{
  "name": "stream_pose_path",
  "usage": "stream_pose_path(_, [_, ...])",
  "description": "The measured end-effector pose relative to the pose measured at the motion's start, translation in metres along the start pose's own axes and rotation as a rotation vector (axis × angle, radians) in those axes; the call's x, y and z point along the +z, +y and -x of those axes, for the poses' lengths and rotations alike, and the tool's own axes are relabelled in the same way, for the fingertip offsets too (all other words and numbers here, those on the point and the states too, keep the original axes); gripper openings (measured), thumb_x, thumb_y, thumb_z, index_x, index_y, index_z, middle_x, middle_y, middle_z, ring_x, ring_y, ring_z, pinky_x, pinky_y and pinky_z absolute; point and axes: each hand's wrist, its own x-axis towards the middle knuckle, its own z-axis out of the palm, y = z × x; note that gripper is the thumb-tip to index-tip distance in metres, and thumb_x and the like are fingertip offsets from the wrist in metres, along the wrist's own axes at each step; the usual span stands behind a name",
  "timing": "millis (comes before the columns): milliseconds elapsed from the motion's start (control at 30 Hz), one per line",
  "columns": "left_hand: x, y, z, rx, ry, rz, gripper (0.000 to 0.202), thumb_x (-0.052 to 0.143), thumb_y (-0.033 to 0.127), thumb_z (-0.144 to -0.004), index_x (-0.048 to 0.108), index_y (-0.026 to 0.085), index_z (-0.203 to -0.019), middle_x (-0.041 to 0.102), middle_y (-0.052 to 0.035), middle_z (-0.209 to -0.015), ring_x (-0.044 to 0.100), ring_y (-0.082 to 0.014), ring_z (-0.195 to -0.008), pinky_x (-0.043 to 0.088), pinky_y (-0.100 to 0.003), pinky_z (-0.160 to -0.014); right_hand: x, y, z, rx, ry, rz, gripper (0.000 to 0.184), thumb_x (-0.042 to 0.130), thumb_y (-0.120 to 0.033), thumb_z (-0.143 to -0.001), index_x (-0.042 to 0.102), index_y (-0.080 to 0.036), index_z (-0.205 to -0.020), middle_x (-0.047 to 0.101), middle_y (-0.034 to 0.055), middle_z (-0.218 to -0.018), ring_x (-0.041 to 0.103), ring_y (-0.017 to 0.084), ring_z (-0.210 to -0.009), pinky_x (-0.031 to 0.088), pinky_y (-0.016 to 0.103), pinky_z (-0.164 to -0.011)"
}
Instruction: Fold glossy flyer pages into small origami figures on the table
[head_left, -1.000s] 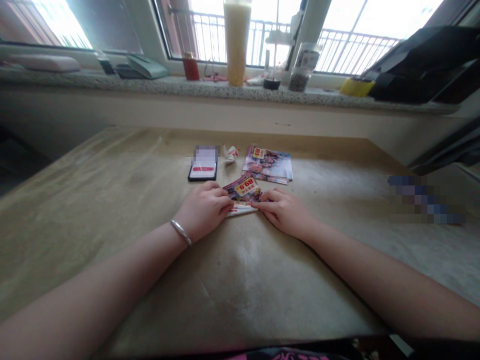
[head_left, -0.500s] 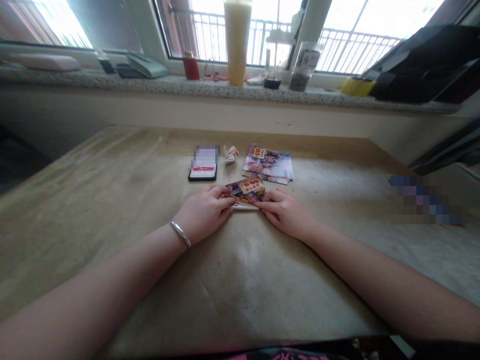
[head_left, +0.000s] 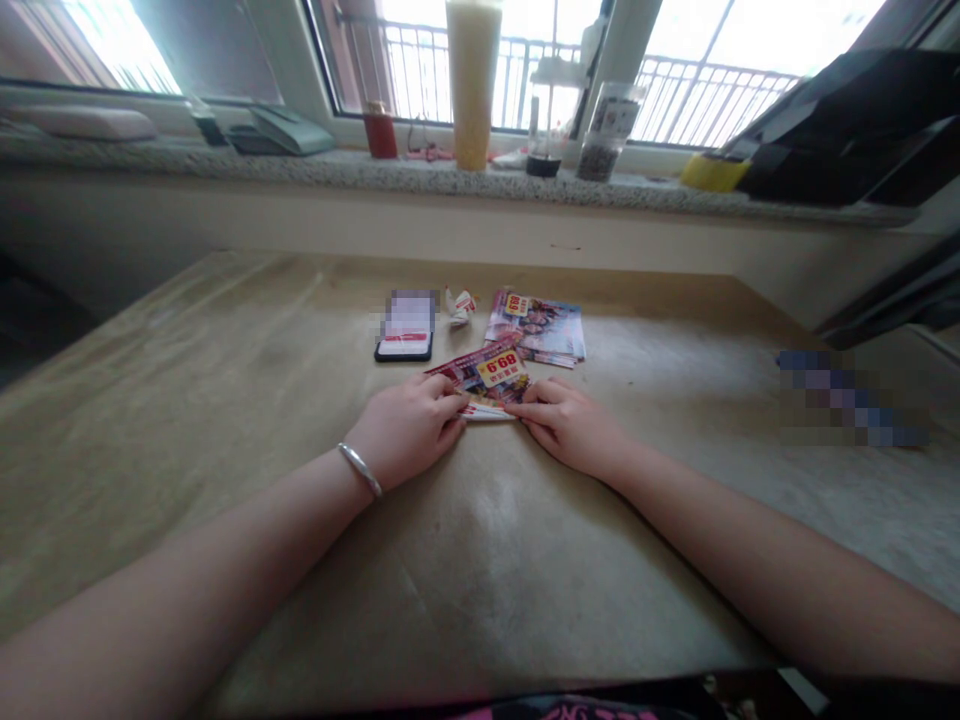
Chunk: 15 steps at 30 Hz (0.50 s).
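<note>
Two hands, one printed leaflet [head_left: 501, 370], mid-table.
Left hand [head_left: 409, 422] and right hand [head_left: 574, 428] pinch its near edge. Beyond: one phone [head_left: 405, 346], one crumpled paper [head_left: 460, 309], one leaflet stack [head_left: 553, 328]. Tabletop [head_left: 480, 570] spreads wide both sides.

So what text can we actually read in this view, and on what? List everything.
"89.9": yellow panel on the near leaflet; small characters beside it too blurred.
"89.9": yellow panel on the leaflet stack; other print too small.
Phone: screen partly pixelated, rest too small.
Crumpled paper: red marks, unreadable.
Clear jar: label too blurred.
Dark clothing: pink lettering, cut off, unreadable.
</note>
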Motion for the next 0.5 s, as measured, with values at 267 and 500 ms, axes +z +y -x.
stream_pose_path(267, [0.0003, 0.0012, -0.0023, 0.029, 0.005, -0.022, 0.029, 0.045, 0.032, -0.091, 0.068, 0.020, -0.104, 0.066, -0.0092, -0.104, 0.058, -0.0249, -0.101, 0.051, -0.037, -0.084, -0.0018, -0.0020, -0.0004, 0.015, -0.004, 0.024, 0.029, 0.049, -0.018, -0.090, 0.068, -0.020, -0.112, 0.064, 0.0089, -0.092, 0.055, 0.019, -0.085, 0.048, 0.034, -0.078])
stream_pose_path(500, [0.0014, 0.0010, -0.0030, 0.037, -0.021, -0.009, 0.032, 0.046, 0.036, -0.091, 0.067, 0.019, -0.108, 0.064, -0.0110, -0.105, 0.057, -0.0279, -0.103, 0.051, -0.042, -0.086, 0.0006, -0.0002, -0.0001, 0.023, 0.031, 0.001, 0.024, 0.050, -0.018, -0.090, 0.071, -0.019, -0.102, 0.065, 0.0088, -0.093, 0.056, 0.019, -0.086, 0.048, 0.033, -0.079])
